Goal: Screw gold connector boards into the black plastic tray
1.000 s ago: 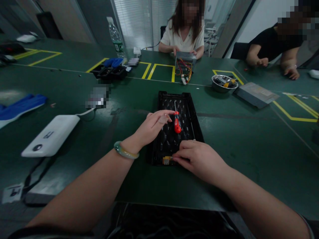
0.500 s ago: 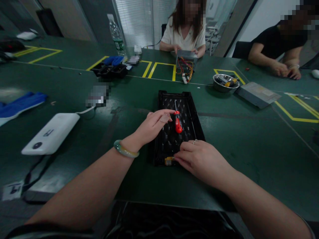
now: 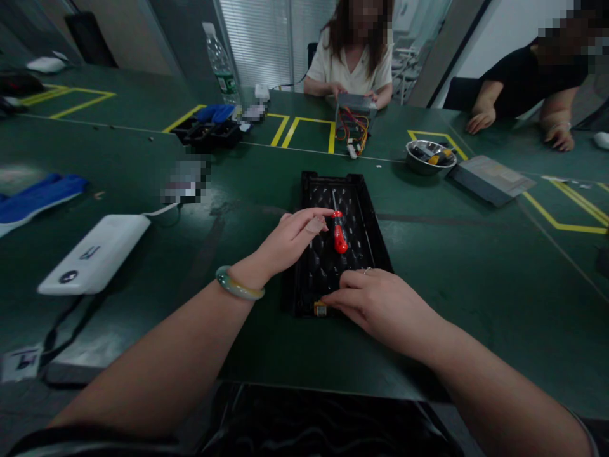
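A black tray-like plastic frame (image 3: 304,279) with a bumpy floor lies on the green table before me. In it rests a screwdriver (image 3: 339,236) with a red and black handle, its shaft pointing away from me. My left hand (image 3: 290,241) reaches over the frame's left side, fingers stretched, the index fingertip at the top of the screwdriver handle. A pale translucent patch shows by its fingers; I cannot tell what it is. At the near edge, my right hand (image 3: 380,304) has its fingers pressed together on a small yellow strip (image 3: 320,309) with a pale label, partly covered by the fingertips.
Left are a white power bank (image 3: 95,254) with a cable, and a blue glove (image 3: 42,197). Farther back stand a bottle (image 3: 221,70) and a black parts tray (image 3: 207,133). A metal bowl of tools (image 3: 431,158) and a grey panel (image 3: 495,181) lie right. Two people sit opposite.
My right hand has slid slightly left along the near edge and covers more of the yellow strip. My left hand stays put. The right-hand person's hands have moved apart.
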`<action>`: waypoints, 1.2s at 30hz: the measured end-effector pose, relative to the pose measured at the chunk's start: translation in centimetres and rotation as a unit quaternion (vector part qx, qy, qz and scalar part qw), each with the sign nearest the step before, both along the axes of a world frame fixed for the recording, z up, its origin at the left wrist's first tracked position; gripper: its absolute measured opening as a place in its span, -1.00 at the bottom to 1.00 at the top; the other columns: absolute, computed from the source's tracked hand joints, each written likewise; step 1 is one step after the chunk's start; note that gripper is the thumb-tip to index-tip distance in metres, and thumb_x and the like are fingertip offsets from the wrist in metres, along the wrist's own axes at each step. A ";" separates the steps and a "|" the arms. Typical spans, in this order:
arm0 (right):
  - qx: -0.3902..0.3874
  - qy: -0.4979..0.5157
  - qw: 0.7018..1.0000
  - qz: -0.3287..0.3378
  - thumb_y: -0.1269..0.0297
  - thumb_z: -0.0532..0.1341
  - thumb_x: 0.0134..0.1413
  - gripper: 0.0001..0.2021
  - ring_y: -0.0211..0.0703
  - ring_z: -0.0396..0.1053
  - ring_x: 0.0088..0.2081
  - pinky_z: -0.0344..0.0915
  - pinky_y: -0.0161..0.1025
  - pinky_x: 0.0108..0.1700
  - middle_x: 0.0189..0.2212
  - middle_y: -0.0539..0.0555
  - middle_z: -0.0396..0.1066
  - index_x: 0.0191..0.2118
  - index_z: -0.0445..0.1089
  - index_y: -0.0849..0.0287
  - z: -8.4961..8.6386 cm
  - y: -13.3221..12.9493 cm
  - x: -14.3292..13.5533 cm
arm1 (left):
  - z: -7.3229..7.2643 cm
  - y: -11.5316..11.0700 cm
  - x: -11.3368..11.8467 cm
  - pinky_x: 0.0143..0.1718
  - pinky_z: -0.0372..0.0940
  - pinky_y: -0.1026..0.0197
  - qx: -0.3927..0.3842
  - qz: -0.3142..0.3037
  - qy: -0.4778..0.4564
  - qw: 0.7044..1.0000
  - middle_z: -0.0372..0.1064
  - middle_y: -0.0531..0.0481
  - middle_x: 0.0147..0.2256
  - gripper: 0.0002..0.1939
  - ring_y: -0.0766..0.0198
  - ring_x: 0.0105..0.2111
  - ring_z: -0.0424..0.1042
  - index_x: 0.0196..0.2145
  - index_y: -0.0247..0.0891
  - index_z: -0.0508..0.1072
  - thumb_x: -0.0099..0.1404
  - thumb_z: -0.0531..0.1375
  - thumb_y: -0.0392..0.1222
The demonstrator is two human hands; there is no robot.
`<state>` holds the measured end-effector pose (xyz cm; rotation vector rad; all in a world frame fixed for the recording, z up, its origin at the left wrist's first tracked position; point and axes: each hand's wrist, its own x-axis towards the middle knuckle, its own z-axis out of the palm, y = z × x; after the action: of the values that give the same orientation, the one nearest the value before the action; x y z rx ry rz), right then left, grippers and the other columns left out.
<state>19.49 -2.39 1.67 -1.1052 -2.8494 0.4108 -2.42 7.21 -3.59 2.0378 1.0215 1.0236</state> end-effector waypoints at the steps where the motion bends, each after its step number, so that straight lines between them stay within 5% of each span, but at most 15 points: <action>1: 0.002 -0.003 1.000 0.003 0.31 0.18 0.38 -0.72 -0.16 0.46 -0.24 0.29 -0.16 -0.17 -0.25 -0.03 0.48 0.06 0.55 -0.12 0.1 0.0 0.0 | 0.0 0.0 0.0 0.06 0.34 0.02 0.001 0.001 0.001 1.000 0.57 -0.05 -0.03 -0.56 0.17 -0.04 0.52 0.19 -0.12 0.46 0.60 -0.06 0.07; 12: -0.052 0.022 0.998 -0.007 0.30 0.18 0.38 -0.70 -0.27 0.38 -0.33 0.23 -0.26 -0.27 -0.28 -0.01 0.41 0.10 0.55 -0.15 -0.1 0.5 0.6 | 0.1 -0.1 -0.1 0.07 0.34 0.01 0.000 0.005 0.005 1.000 0.56 -0.04 -0.05 -0.57 0.16 -0.05 0.51 0.19 -0.11 0.46 0.60 -0.04 0.06; 20: -0.127 0.055 0.990 -0.020 0.32 0.18 0.37 -0.71 -0.21 0.54 -0.19 0.41 -0.24 -0.13 -0.16 0.00 0.59 0.08 0.57 -0.05 1.0 -0.2 0.6 | 0.5 -0.6 0.0 -0.27 0.38 0.21 -0.037 -0.007 -0.049 0.998 0.51 -0.05 -0.16 -0.55 0.34 -0.37 0.43 0.18 -0.21 0.46 0.58 -0.01 0.08; 25: 0.027 0.129 0.980 -0.149 0.29 0.08 0.44 -0.62 -0.09 0.53 -0.01 0.48 -0.07 0.05 0.06 0.08 0.55 0.25 0.42 0.00 0.4 2.0 1.4 | 0.5 -0.5 0.1 -0.19 0.39 0.21 -0.020 0.012 -0.055 0.998 0.51 -0.03 -0.15 -0.57 0.33 -0.33 0.44 0.14 -0.19 0.49 0.58 0.00 0.07; 28: 0.126 0.047 0.984 -0.120 0.45 0.05 0.39 -0.50 0.09 0.38 0.22 0.39 0.13 0.22 0.32 0.16 0.32 0.38 0.26 0.06 -0.8 4.2 2.2 | 0.5 -0.4 0.3 -0.10 0.40 0.19 -0.012 0.018 -0.052 0.998 0.51 -0.04 -0.13 -0.57 0.29 -0.25 0.47 0.15 -0.19 0.48 0.58 -0.01 0.06; 30: 0.129 0.001 0.989 -0.071 0.56 0.03 0.33 -0.39 0.11 0.31 0.30 0.35 0.14 0.27 0.40 0.13 0.20 0.42 0.17 0.01 -1.7 5.3 2.4 | 0.4 -0.2 0.3 0.01 0.38 0.13 0.016 0.048 -0.040 0.998 0.51 -0.04 -0.11 -0.59 0.24 -0.16 0.48 0.13 -0.19 0.49 0.58 -0.01 0.03; 33: 0.126 -0.032 0.991 -0.032 0.58 0.02 0.31 -0.35 0.09 0.35 0.27 0.36 0.11 0.27 0.40 0.14 0.20 0.44 0.14 0.00 -2.5 6.2 2.0 | -0.5 0.6 0.1 0.20 0.29 -0.01 0.085 0.174 -0.010 0.981 0.47 -0.09 0.03 -0.65 0.10 0.09 0.41 0.15 -0.17 0.46 0.49 0.13 -0.05; 36: 0.157 -0.044 0.986 -0.038 0.53 0.02 0.34 -0.42 0.11 0.42 0.15 0.41 0.10 0.18 0.32 0.21 0.27 0.40 0.22 0.06 -2.6 6.3 1.5 | -2.0 1.8 -0.3 0.29 0.22 -0.10 0.014 0.267 0.026 0.963 0.30 -0.25 0.25 -0.40 -0.03 0.26 0.27 0.30 -0.24 0.30 0.36 0.25 -0.12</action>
<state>21.00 3.91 -0.93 -1.1874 -2.8016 -0.0931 -2.73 9.05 -5.62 1.8556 1.6479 1.2545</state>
